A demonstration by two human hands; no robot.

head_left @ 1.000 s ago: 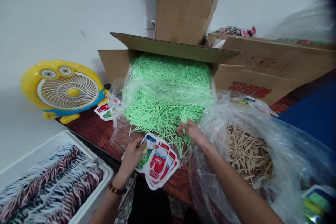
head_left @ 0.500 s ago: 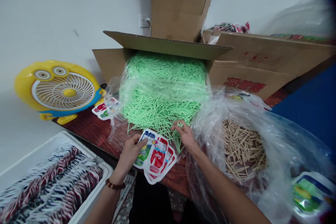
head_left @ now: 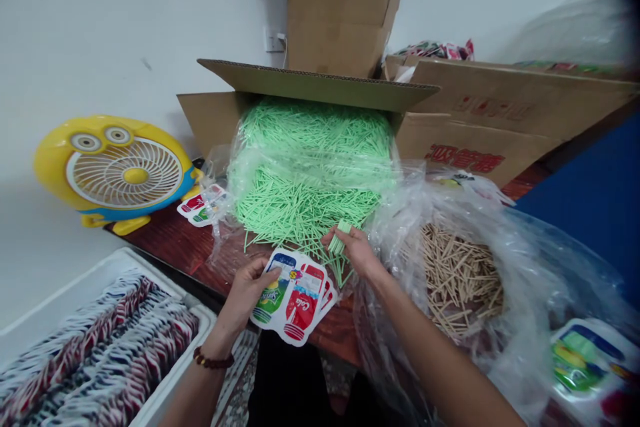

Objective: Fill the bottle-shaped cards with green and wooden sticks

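My left hand [head_left: 251,290] is closed on a small fan of flat white packets [head_left: 303,307] printed with green Sprite and red Cola bottles. Their right edges spread out over the table's front edge. My right hand [head_left: 356,250] pinches a short bundle of pale green sticks [head_left: 340,237], its ends roughly even. Just behind both hands, a heap of loose green sticks [head_left: 305,207] spills from a plastic-lined, open cardboard box [head_left: 320,83]. A few loose sticks lie beneath my right hand.
A yellow fan [head_left: 135,177] stands at the left, near more packets [head_left: 203,205]. A white foam box [head_left: 197,340] holds rows of packets. At right, a clear plastic bag [head_left: 520,347] surrounds brown sticks [head_left: 463,277]. Cartons [head_left: 345,10] stand behind.
My right hand now has an evened bundle of green sticks standing between its fingers. The packets in my left hand have closed up somewhat, with the Cola print turned more upright.
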